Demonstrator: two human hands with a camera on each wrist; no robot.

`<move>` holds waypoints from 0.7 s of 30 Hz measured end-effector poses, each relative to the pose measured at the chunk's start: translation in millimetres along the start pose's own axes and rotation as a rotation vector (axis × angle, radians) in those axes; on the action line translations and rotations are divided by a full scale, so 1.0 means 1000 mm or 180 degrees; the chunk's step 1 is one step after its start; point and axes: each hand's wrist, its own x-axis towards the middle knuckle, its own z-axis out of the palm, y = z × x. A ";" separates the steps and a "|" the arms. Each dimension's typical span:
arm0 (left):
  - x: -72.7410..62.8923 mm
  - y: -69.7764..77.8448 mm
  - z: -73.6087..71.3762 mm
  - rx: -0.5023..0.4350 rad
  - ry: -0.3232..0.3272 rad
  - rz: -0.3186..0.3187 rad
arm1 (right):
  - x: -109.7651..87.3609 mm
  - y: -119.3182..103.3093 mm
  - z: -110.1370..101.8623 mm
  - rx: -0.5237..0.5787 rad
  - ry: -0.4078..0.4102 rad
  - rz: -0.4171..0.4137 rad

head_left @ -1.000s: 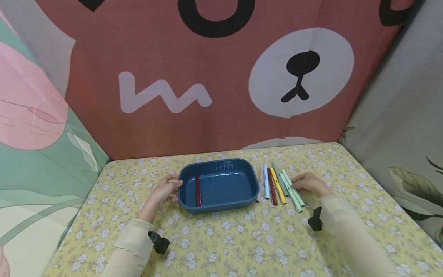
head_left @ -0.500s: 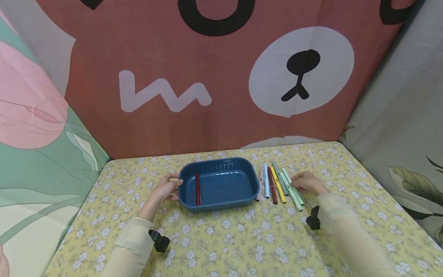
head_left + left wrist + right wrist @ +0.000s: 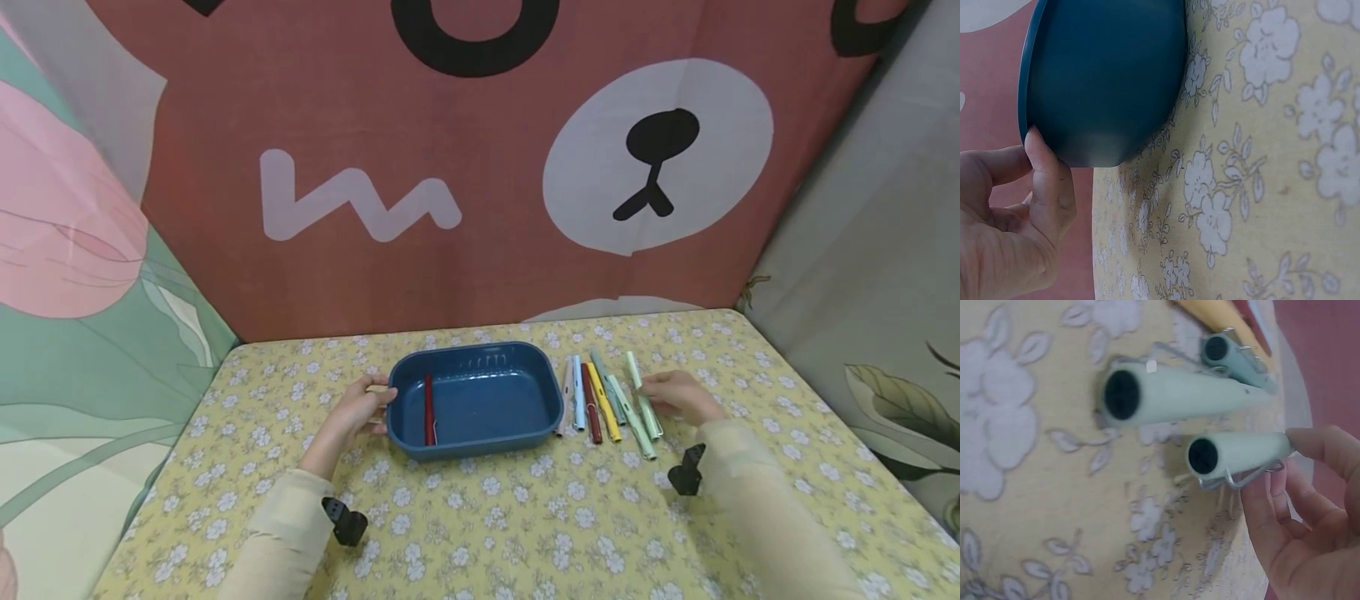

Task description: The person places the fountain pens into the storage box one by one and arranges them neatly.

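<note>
Left grip: our left hand is pinching the tray at its left end, thumb and fingers nearly together on the rim.
Tray: it is sitting on the flowered desk; the left wrist view is showing only its outer wall, while the head view is showing the red pen lying inside, near the left end.
Right grip: our right hand is pinching the held pen between thumb and fingers, the gap closing to the barrel's width.
Held pen: it is pale green, lying rightmost of the group, just beside the green pen and standing apart from it; whether it is touching the desk, we are not able to tell.
Pen ends: the right wrist view is showing dark round ends and wire clips on both, details that are staying too small for the head view.
Row: from the tray rightward, the head view is showing a pink pen, a light blue pen, a dark red pen, a yellow pen and a grey-green pen; the right wrist view is catching just part of this row.
</note>
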 end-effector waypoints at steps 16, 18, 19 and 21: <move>0.001 0.000 0.000 -0.0006 0.0015 -0.0024 | -0.002 -0.035 -0.010 0.0941 -0.0176 -0.0046; 0.002 0.000 0.000 -0.0013 0.0009 -0.0039 | -0.002 -0.042 -0.008 0.0991 -0.0176 -0.0014; 0.002 0.000 0.000 -0.0014 0.0004 -0.0043 | -0.002 -0.046 -0.007 0.0987 -0.0182 -0.0017; 0.002 0.001 0.000 -0.0020 -0.0003 -0.0033 | -0.001 -0.055 -0.003 0.0999 -0.0163 -0.0013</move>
